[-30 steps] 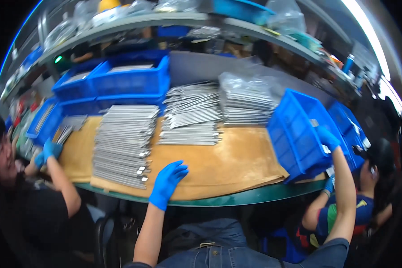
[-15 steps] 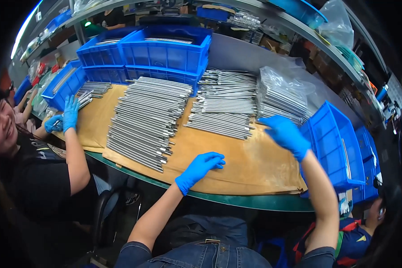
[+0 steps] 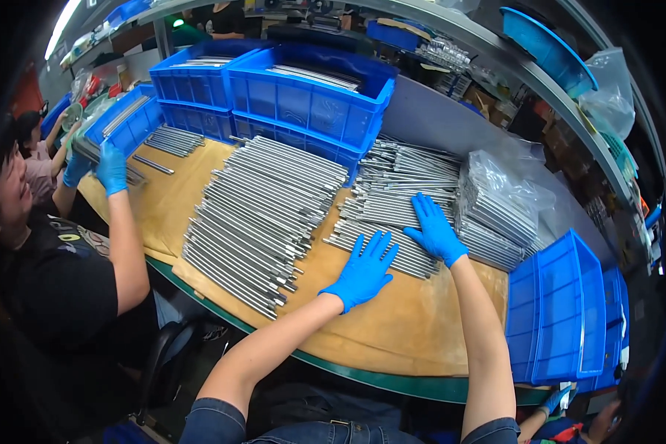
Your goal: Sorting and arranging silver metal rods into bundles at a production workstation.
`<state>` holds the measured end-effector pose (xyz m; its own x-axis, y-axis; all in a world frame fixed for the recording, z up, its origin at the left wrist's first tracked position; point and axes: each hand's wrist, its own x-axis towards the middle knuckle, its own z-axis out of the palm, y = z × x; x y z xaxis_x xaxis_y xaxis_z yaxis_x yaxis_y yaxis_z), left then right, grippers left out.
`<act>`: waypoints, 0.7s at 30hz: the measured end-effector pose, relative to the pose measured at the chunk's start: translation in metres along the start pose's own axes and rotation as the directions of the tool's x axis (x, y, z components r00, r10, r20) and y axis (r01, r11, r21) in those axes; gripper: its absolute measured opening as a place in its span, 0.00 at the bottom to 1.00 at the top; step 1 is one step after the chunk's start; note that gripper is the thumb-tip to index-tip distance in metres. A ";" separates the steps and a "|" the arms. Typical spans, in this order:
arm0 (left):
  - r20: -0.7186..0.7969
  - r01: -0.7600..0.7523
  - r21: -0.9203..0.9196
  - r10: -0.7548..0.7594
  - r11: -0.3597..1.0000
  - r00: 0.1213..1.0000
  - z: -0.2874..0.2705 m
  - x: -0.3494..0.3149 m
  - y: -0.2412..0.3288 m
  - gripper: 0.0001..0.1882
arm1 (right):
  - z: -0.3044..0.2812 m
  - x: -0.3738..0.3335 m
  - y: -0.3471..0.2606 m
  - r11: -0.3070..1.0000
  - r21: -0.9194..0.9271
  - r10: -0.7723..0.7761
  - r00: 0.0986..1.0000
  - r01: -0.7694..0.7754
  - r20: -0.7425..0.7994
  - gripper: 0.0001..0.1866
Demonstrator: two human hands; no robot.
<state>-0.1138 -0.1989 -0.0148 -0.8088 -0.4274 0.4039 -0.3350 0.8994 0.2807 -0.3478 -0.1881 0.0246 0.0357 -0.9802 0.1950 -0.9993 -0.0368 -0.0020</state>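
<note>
My left hand [image 3: 362, 272], in a blue glove, is open with its fingers spread, its tips at the lower edge of the right-hand pile of metal rods [image 3: 403, 177]. Gloved alike, my right hand [image 3: 436, 233] lies with spread fingers over the same pile; neither hand grips a rod. Silvery rods with dark ends make up this pile, the upper ones lying crosswise and the lower ones side by side. To the left of my hands spreads a wide row of rods [image 3: 263, 214]. Plastic film covers a stacked bundle of rods [image 3: 496, 211] just right of my right hand.
Blue bins [image 3: 311, 96] holding rods stand stacked at the back. Another blue bin [image 3: 559, 311] stands tilted at the right edge. On the left, a co-worker's gloved hands [image 3: 112, 169] hold rods beside a blue bin [image 3: 129, 118]. A metal shelf [image 3: 488, 55] spans overhead.
My left hand has moved up and right and spread its fingers. My right hand has come left onto the rods. The co-worker has lifted rods towards the left bin. The view has shifted.
</note>
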 end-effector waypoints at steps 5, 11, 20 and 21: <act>0.017 -0.007 0.038 0.007 0.999 1.000 0.020 0.015 0.001 0.27 | -0.007 0.007 -0.003 0.997 -0.011 0.073 0.997 -0.073 0.007 0.41; -0.002 -0.011 -0.013 0.011 1.000 1.000 0.023 0.021 0.004 0.26 | 0.009 0.002 -0.009 0.994 -0.058 0.090 0.993 -0.094 -0.082 0.40; -0.130 0.006 0.000 -0.006 1.000 0.992 0.023 0.010 0.009 0.25 | 0.008 -0.008 -0.047 0.983 -0.002 0.180 0.967 -0.183 -0.180 0.35; -0.103 0.013 -0.019 -0.015 1.000 0.995 0.024 0.006 0.013 0.24 | 0.009 -0.010 -0.047 0.981 0.003 0.189 0.964 -0.192 -0.187 0.34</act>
<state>-0.1346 -0.1881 -0.0291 -0.7500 -0.4476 0.4871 -0.3358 0.8920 0.3026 -0.3015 -0.1784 0.0142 -0.1560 -0.9153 0.3714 -0.9876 0.1512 -0.0423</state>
